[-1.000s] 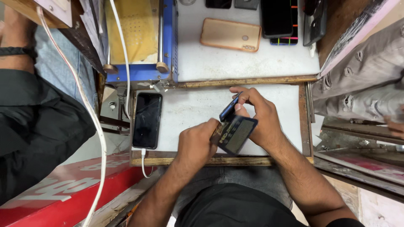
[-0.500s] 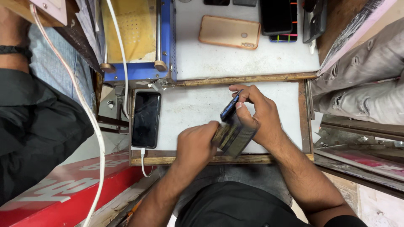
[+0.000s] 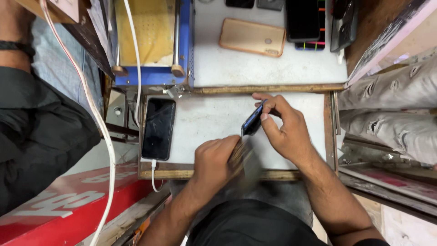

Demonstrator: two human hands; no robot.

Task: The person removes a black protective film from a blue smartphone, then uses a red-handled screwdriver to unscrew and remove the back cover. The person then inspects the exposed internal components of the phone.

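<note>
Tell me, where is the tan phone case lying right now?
In the head view the tan phone case lies flat on the upper white shelf, right of the blue machine and left of a dark phone.

A phone repair bench: phones (image 3: pixel 158 128), a phone case (image 3: pixel 252 37), charging cable (image 3: pixel 154 175).
</note>
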